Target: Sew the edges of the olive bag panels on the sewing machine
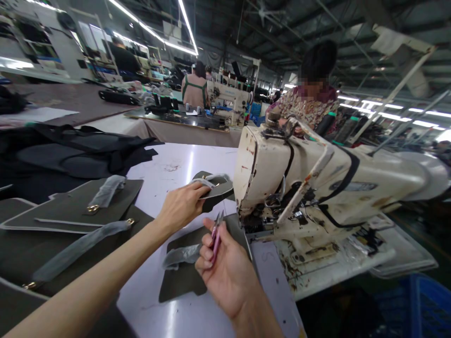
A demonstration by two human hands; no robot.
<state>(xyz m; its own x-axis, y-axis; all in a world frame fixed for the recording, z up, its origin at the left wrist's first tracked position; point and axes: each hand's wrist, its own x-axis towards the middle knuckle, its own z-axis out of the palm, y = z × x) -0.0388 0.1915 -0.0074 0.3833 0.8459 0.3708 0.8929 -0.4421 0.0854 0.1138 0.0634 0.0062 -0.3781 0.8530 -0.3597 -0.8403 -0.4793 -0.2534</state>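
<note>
My left hand (183, 205) is closed on the edge of a dark grey-green bag panel (215, 199), lifted off the white table beside the sewing machine head. A strap in clear plastic wrap (218, 177) lies on that panel. Pink-handled thread snips (216, 241) are in my right hand (227, 265), fingers curled round them and blades pointing up, close to the panel's lower edge. Under my right hand lies another dark panel (176, 284) with a plastic-wrapped strap (181, 257). The snips' blades look slightly apart.
A worn cream sewing machine (303, 173) stands at the right. More panels (81, 202) with wrapped straps and gold clasps are stacked at left, with black fabric pieces (70, 155) behind. A blue crate (423, 305) sits low right. A co-worker (306, 98) is beyond the machine.
</note>
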